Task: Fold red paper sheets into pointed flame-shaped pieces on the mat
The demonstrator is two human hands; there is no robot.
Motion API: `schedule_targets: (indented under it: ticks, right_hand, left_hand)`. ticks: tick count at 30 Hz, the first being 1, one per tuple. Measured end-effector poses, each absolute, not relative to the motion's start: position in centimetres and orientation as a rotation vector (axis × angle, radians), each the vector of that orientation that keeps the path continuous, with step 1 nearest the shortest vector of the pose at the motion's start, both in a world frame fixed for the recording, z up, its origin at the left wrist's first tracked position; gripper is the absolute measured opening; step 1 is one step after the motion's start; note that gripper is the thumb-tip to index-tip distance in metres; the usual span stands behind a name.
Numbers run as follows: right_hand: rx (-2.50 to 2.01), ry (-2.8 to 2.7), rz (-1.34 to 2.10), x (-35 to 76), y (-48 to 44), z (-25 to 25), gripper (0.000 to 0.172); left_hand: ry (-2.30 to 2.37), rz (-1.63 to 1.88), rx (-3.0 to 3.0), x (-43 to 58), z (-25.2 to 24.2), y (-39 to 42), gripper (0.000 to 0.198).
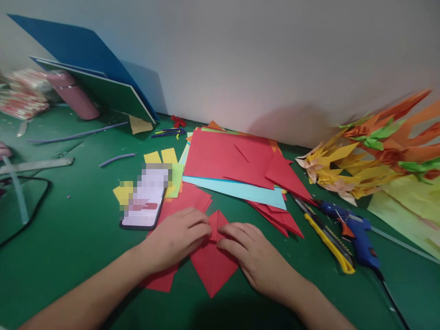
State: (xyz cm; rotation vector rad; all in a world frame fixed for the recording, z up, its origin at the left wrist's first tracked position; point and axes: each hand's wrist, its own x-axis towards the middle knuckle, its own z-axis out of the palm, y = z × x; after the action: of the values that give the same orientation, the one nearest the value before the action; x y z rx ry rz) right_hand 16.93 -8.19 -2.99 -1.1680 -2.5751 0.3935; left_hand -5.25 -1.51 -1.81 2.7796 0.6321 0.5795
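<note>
A red folded sheet of paper (215, 270) lies diamond-wise on the green table, one corner toward me, with a smaller folded part near its far corner. My left hand (175, 238) has its fingers curled on the left side of that fold. From the right, my right hand (256, 250) pinches the opposite side of the fold. The thumbs and the undersides of the fingers are partly hidden. More red paper sheets (158, 282) lie beneath and beside my left hand. Beyond it a phone (147, 201), its screen partly blurred, rests on yellow and red paper.
A stack of red paper (230, 156) lies behind my hands. To the right are a yellow utility knife (326, 243), a blue glue gun (360, 238) and orange and yellow paper flowers (343, 165). A pink bottle (74, 94) leans by blue boards (72, 41) at the back left.
</note>
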Motion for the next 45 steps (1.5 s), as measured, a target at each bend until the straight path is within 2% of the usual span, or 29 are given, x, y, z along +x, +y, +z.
schedule_targets:
  ticks: [5,18,26,32,45]
  right_hand:
    - [-1.160,-2.521,0.354,17.19,-8.33,-3.68,0.038]
    - [-1.137,-2.434,0.420,17.19,-8.09,-3.42,0.030]
    - [-1.128,-2.417,0.442,17.31,-8.08,-3.66,0.032]
    - [-1.075,-2.401,0.455,17.37,-7.94,-3.84,0.030]
    - [-1.053,-2.416,0.484,17.45,-8.00,-3.60,0.031]
  left_hand:
    - [0.454,0.504,2.910,-4.88,-2.03,-1.19,0.022]
    - [0.343,0.693,2.946,-4.60,-2.26,-1.49,0.023]
    - [0.318,0.770,2.979,-4.74,-2.48,-1.65,0.022]
    - [0.343,0.735,2.949,-4.45,-2.35,-1.72,0.028]
    - [0.283,0.778,2.819,-4.27,-1.91,-1.63,0.022]
